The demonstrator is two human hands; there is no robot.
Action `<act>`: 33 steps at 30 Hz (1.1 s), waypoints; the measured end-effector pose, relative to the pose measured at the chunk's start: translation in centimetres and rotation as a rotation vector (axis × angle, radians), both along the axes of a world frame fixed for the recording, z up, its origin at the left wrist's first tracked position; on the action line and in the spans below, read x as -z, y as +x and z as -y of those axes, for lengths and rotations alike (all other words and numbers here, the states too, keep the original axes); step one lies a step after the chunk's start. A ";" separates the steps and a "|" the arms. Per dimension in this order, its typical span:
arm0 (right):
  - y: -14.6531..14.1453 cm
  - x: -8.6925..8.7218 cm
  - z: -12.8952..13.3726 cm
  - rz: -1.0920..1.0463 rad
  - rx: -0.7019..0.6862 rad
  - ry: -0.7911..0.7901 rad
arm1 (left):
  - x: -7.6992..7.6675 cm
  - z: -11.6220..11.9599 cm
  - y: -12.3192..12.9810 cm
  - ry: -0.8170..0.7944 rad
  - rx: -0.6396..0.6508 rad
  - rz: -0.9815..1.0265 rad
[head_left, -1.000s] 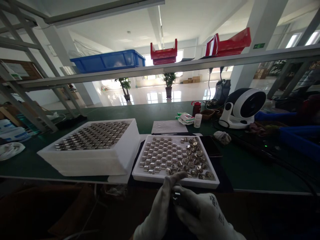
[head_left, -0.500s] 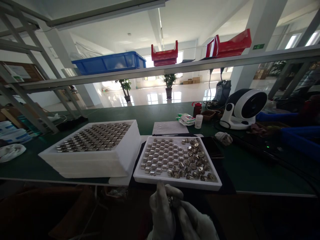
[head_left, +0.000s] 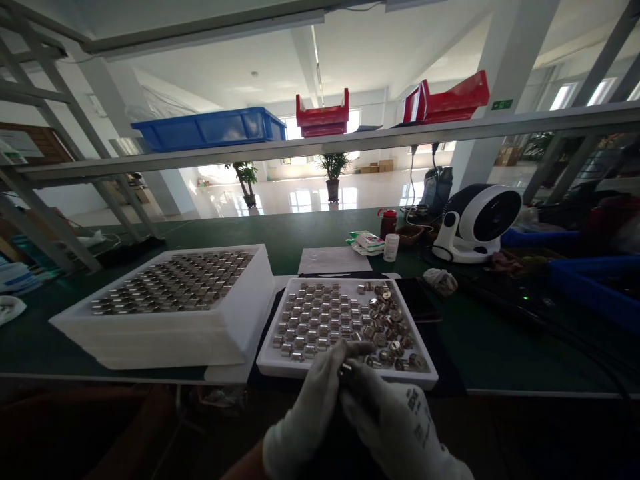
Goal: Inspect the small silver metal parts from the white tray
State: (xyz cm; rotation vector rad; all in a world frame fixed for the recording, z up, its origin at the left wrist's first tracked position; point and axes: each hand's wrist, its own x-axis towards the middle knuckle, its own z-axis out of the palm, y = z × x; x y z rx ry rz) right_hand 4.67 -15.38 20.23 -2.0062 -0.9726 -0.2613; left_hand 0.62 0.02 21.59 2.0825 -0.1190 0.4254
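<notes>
White-gloved, the right hand [head_left: 395, 410] is clamped around a small shiny metal cylinder [head_left: 345, 368], lower centre of the frame, by the near edge of a shallow white foam tray [head_left: 280, 368]. In comes the left hand [head_left: 317, 387], touching its mate; whether it pinches too, I can't tell. Danger here: smooth metal against fabric could slip and drop among the jumbled silvery cylinders [head_left: 391, 321], and a low left knuckle could knock the neat metal rows [head_left: 323, 330].
</notes>
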 end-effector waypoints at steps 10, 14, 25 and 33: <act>14.8 -4.1 -0.1 -0.379 0.379 -0.298 | -4.5 -7.3 20.1 0.970 0.023 -0.371; 17.5 -4.7 -0.6 -0.407 0.409 -0.265 | -4.0 -8.0 22.8 1.166 0.104 -0.461; 11.8 -1.3 2.5 -0.574 0.348 0.167 | -4.5 -7.3 23.4 1.407 0.151 -0.410; 7.0 -0.1 4.1 -0.673 0.314 0.281 | -4.0 -8.0 22.8 1.371 0.220 -0.377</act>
